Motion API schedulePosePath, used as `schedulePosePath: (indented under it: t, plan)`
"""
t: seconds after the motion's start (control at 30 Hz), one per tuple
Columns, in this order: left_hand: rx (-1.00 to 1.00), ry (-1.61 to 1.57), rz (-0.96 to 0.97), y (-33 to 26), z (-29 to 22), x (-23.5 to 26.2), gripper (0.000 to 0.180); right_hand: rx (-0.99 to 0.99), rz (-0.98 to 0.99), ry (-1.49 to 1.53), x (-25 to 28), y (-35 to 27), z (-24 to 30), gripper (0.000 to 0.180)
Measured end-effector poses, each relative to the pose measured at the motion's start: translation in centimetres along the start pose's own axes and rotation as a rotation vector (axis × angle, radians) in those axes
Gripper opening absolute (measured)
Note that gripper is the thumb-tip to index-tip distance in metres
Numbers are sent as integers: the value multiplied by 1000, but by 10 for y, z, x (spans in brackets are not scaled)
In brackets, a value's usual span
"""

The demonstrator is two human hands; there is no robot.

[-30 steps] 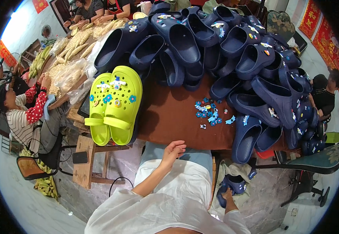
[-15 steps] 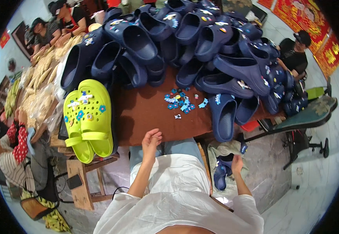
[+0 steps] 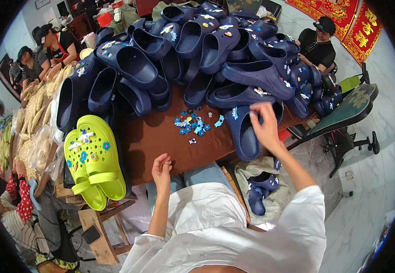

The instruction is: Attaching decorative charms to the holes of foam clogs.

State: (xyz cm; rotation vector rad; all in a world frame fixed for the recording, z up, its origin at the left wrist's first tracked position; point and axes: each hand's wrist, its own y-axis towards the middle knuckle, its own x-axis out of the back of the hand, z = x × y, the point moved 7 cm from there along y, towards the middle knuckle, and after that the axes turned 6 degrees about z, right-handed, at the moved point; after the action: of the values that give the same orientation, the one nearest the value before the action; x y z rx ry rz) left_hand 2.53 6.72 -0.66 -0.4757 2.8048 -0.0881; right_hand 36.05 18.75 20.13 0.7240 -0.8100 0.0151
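My right hand (image 3: 266,127) is over the front right edge of the table, at a navy clog (image 3: 246,142) in the pile. Its fingers curve with a gap to the thumb, and nothing shows in them. My left hand (image 3: 162,170) hovers at the table's near edge, its fingers loosely bent and apart, holding nothing visible. Between the hands and the pile lies a small cluster of blue flower and figure charms (image 3: 193,123) on the brown cloth (image 3: 154,136). To the left, a pair of lime green clogs (image 3: 98,159) with charms stands propped together.
Navy clogs (image 3: 134,63) are heaped across the table's far side. An open sack (image 3: 275,200) with more navy clogs sits on the floor to my right. A green padded bench (image 3: 345,109) stands beyond it. A wooden stool (image 3: 98,243) carries a phone. Several people sit around.
My right hand has risen from beside the floor sack to the navy clogs at the table's right. My left hand stays near the table edge. The view has shifted slightly.
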Motion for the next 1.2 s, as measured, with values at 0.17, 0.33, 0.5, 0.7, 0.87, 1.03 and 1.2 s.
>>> schedulePosePath:
  t: [0.17,0.33,0.5,0.7,0.87,1.03,1.2]
  plan:
    - [-57,98,-61,2,1,2,26,98,-253,-330,22,101,-33,28]
    - [-126,140,-46,3,6,2,25,-121,-224,-697,9,170,-76,51]
    - [-84,119,-47,5,13,8,25,-298,-97,-837,-4,209,-107,59]
    - [-82,155,-37,4,15,9,24,-427,-69,-741,-11,220,-126,44]
    - [-117,161,-40,4,15,9,24,-326,-242,-725,-3,214,-116,43]
    - [-115,141,-49,3,17,10,25,-165,-427,-629,12,207,-79,53]
    - [-107,163,-78,4,16,10,24,211,-488,-449,14,164,21,51]
